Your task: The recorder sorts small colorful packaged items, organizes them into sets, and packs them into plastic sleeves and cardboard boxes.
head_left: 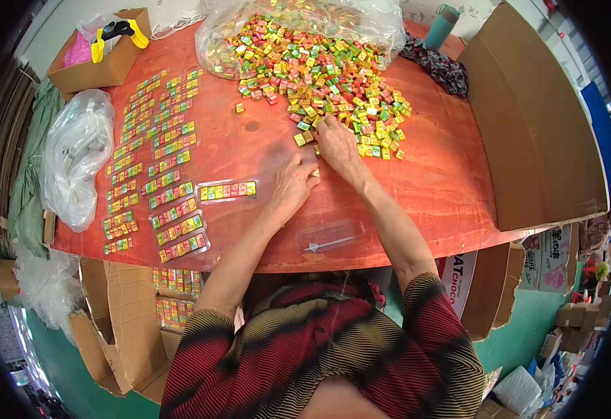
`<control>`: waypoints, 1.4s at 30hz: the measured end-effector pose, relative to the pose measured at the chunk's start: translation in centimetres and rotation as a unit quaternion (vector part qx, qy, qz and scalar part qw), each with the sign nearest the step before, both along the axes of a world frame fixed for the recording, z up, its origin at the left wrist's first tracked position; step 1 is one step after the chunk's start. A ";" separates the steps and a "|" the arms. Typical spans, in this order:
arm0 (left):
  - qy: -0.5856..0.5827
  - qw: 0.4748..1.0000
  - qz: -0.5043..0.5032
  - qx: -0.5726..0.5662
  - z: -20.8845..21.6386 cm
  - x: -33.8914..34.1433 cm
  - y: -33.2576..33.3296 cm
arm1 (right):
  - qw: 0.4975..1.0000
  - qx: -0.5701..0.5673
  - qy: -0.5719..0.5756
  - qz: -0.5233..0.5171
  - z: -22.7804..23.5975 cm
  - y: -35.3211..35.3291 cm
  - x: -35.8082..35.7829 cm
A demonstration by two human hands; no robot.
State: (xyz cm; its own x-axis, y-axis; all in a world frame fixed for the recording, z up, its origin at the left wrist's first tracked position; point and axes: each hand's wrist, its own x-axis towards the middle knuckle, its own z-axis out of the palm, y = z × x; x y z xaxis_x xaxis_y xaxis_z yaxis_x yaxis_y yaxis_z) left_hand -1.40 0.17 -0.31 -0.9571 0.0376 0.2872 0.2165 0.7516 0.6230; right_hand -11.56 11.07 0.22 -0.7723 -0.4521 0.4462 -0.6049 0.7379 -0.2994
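Note:
My right hand (338, 144) reaches into the near edge of a large heap of small coloured boxes (333, 77), yellow, red and green. Its fingers bend down and press together among them; what they grip is hidden. Just nearer and to the left, my left hand (293, 185) is curled low over the red table, with a small pale-yellow box (315, 173) at its fingertips. To its left lies a clear tray (228, 190) holding a single row of the boxes. An empty-looking clear plastic tray (331, 238) rests near the table's front edge, between my forearms.
Columns of filled clear trays (177, 209) line the left side, beside a bundle of clear plastic (78, 160). A clear bag (211, 45) spills the heap at the back. A tall cardboard box (536, 126) bounds the right; a teal bottle (443, 28) stands behind. An open carton (134, 314) sits below.

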 end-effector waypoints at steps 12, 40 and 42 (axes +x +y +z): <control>-0.006 0.999 0.039 0.021 -0.2 1.0 0.1 | 0.992 -0.110 -0.060 -0.018 0.9 2.8 4.5; -0.045 0.999 -0.004 -0.029 1.0 1.3 1.8 | 0.984 -0.037 -0.172 0.038 0.1 6.8 8.6; -0.051 0.997 0.013 -0.057 1.2 1.4 2.0 | 0.985 -0.111 -0.100 0.088 0.0 6.4 8.6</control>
